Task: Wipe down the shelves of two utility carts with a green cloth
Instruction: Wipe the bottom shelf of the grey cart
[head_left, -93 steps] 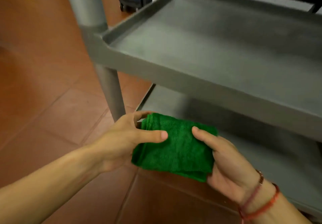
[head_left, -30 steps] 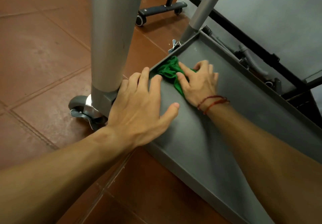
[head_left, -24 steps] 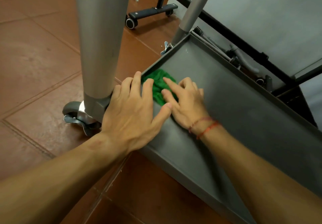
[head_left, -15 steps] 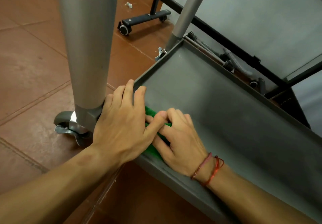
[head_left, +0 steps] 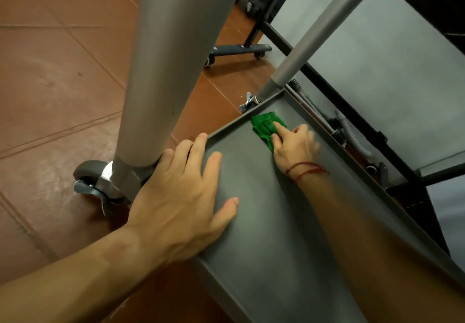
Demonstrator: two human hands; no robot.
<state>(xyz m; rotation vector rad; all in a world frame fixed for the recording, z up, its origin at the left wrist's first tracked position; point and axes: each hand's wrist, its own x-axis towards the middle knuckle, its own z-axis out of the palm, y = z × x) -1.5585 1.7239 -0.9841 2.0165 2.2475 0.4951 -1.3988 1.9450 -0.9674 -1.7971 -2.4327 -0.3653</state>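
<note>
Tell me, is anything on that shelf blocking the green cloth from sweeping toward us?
Nothing visible does. The right hand presses the green cloth into the far corner of the shelf; only the left hand rests there too, at the near left edge.

Right hand (head_left: 294, 146) presses green cloth (head_left: 265, 127) into far corner of cart's bottom shelf (head_left: 264, 222). Left hand (head_left: 181, 197) rests flat on shelf's near-left rim, beside post (head_left: 171, 58) and caster (head_left: 93, 184).

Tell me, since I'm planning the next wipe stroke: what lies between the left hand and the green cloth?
In the head view, only bare grey shelf lies between the left hand and the green cloth, pressed by the right hand.
</note>
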